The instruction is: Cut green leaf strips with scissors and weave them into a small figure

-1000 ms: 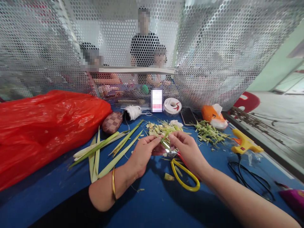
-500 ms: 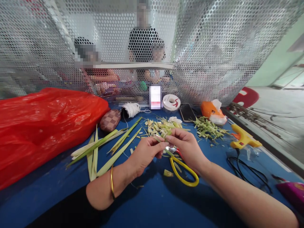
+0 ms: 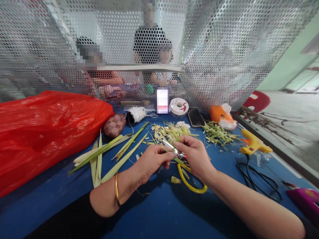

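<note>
Blue worktop (image 3: pixel 154 215) beneath: near its middle, left grip (image 3: pixel 151 162) and right grip (image 3: pixel 195 154) pinch a green leaf strip (image 3: pixel 178 160) above yellow-handled scissors (image 3: pixel 196 190). Light, close-set pinches should steady it without tearing.

Leaf strips (image 3: pixel 124 159) on blue table (image 3: pixel 154 212)

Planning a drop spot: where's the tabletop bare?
Bare: blue tabletop between left sleeve and right forearm, nearer than the scissors; left, between red bag and that sleeve; smaller, between right hand and glue gun. Crowded: far middle, with plant scraps, white roll, dark phone.
</note>
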`<state>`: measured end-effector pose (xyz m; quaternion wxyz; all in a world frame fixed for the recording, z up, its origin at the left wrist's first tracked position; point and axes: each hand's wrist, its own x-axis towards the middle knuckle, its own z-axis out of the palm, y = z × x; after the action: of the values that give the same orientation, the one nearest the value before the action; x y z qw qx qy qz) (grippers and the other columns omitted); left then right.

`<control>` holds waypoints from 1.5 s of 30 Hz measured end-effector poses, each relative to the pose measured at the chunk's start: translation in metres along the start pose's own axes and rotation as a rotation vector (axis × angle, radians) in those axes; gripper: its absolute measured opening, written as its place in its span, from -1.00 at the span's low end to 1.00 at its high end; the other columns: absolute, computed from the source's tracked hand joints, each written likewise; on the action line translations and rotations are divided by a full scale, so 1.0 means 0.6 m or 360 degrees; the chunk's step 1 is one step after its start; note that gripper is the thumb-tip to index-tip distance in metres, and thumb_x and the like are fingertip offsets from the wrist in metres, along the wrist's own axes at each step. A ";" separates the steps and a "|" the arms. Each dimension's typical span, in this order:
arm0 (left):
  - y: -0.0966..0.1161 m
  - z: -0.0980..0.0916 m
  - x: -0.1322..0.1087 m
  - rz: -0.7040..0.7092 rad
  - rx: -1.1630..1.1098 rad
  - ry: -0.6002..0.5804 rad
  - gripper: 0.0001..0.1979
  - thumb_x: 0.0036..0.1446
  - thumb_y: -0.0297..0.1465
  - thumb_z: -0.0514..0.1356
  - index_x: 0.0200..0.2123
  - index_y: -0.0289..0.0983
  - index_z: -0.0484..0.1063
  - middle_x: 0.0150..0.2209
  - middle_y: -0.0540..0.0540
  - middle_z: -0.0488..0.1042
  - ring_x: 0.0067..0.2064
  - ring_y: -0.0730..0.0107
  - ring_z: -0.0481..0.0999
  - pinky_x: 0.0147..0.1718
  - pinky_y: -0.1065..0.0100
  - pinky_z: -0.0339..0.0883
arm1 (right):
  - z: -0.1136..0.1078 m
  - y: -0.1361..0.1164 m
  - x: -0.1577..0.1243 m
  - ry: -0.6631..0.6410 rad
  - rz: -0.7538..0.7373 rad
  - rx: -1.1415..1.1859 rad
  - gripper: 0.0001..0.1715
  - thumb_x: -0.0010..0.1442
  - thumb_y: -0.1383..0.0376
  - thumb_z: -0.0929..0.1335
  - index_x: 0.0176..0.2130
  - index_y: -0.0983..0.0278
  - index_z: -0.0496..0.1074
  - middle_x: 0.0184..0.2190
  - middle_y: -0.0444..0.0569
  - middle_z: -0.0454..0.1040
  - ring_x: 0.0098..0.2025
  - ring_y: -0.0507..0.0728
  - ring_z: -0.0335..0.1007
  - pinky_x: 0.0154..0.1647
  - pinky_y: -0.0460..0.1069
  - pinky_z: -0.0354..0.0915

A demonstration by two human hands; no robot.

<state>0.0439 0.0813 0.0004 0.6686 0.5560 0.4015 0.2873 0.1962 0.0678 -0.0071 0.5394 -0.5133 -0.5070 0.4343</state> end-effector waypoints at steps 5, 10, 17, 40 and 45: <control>0.000 0.008 -0.005 -0.0096 0.0183 0.0024 -0.77 -0.03 -0.29 0.27 -0.61 -0.29 0.42 -0.68 0.08 0.31 -0.57 0.53 0.24 -0.53 0.43 0.07 | -0.024 -0.022 0.014 -0.0187 -0.0335 -0.0646 -0.85 0.12 0.27 0.36 -0.30 0.27 0.51 -0.38 -0.06 0.49 -0.33 0.10 0.37 -0.29 0.01 0.26; 0.000 0.009 -0.004 -0.0039 0.0297 0.0073 -0.75 -0.02 -0.28 0.22 -0.62 -0.29 0.39 -0.69 0.10 0.24 -0.58 0.53 0.18 -0.54 0.42 0.02 | -0.019 -0.030 0.006 -0.0463 -0.0462 -0.0737 -0.90 0.14 0.33 0.38 -0.38 0.25 0.54 -0.36 -0.07 0.53 -0.29 0.09 0.44 -0.23 -0.01 0.29; 0.001 0.004 -0.004 0.0162 0.0471 0.0007 -0.71 0.12 -0.24 0.12 -0.55 -0.28 0.41 -0.67 0.09 0.26 -0.57 0.49 0.23 -0.53 0.42 0.07 | -0.010 -0.017 -0.004 -0.0146 -0.0523 -0.0801 -0.83 0.14 0.41 0.36 -0.48 0.26 0.44 -0.49 -0.14 0.47 -0.41 0.05 0.37 -0.37 -0.06 0.23; 0.001 0.000 -0.009 0.0014 0.0232 -0.0303 -0.72 0.06 -0.27 0.21 -0.61 -0.28 0.41 -0.64 0.04 0.36 -0.59 0.51 0.31 -0.51 0.41 0.20 | 0.002 -0.013 -0.017 -0.0125 -0.0591 -0.0771 -0.79 0.13 0.42 0.33 -0.51 0.24 0.40 -0.53 -0.15 0.42 -0.45 0.03 0.31 -0.40 -0.07 0.17; 0.000 0.002 -0.009 -0.0062 0.0100 -0.0341 -0.63 0.00 -0.19 0.29 -0.68 -0.31 0.39 -0.68 0.03 0.34 -0.61 0.52 0.31 -0.53 0.41 0.24 | 0.002 -0.015 -0.019 -0.0135 -0.0627 -0.0804 -0.79 0.13 0.43 0.33 -0.52 0.24 0.39 -0.54 -0.15 0.41 -0.44 0.03 0.30 -0.39 -0.07 0.16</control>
<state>0.0423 0.0759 0.0018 0.6954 0.5964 0.3473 0.2006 0.1931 0.0560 0.0010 0.4469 -0.5044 -0.7104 0.2030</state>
